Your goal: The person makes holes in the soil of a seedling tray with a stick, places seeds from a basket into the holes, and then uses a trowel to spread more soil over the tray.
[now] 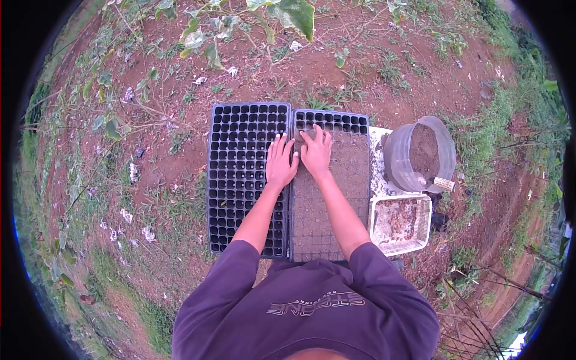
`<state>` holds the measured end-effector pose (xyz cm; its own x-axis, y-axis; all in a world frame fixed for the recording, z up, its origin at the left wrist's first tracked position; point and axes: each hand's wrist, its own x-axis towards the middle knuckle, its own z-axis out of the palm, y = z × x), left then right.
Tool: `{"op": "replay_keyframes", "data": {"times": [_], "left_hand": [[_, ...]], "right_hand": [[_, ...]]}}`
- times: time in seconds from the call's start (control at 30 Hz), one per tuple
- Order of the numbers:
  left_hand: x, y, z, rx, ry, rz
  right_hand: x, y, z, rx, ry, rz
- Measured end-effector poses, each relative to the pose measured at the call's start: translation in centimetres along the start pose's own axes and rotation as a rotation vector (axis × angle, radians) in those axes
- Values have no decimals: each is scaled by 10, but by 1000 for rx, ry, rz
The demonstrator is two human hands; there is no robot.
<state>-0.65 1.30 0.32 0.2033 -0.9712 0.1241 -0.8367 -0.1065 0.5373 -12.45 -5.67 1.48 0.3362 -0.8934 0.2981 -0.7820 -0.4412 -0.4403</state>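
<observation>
My left hand lies on the right-hand edge of a black seedling tray with rows of dark square cells. Its fingers are stretched out and apart, and nothing is held in it. Beside it, my right hand touches the upper left part of a second seedling tray, which is filled with brown soil. The fingers of this hand are spread, with the tips at the soil just below the top rows, where dark cells show. I see nothing in its grip.
Right of the trays stands a translucent round tub with soil inside. Below it sits a white plastic basket holding small reddish-brown pieces. Leafy branches overhang the far side, above reddish ground with weeds.
</observation>
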Motion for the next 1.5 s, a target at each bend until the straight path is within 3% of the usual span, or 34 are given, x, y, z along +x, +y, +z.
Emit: {"op": "replay_keyframes", "data": {"times": [0.47, 0.63, 0.73, 0.93, 1.1, 1.5], "left_hand": [[-1, -2, 2, -11, 18, 12], [0, -3, 2, -22, 28, 18], [0, -3, -1, -71, 32, 18], [-8, 2, -8, -229, 167, 68], [-45, 44, -7, -209, 208, 71], [-144, 161, 44, -200, 37, 72]], "right_hand": [[20, -15, -2, -129, -288, 95], [-1, -2, -19, 8, -164, 33], [-26, -2, -37, 145, 33, 135], [-76, 6, -59, 235, 90, 169], [-103, 20, -82, 254, 67, 137], [-173, 92, -160, 256, 88, 91]]}}
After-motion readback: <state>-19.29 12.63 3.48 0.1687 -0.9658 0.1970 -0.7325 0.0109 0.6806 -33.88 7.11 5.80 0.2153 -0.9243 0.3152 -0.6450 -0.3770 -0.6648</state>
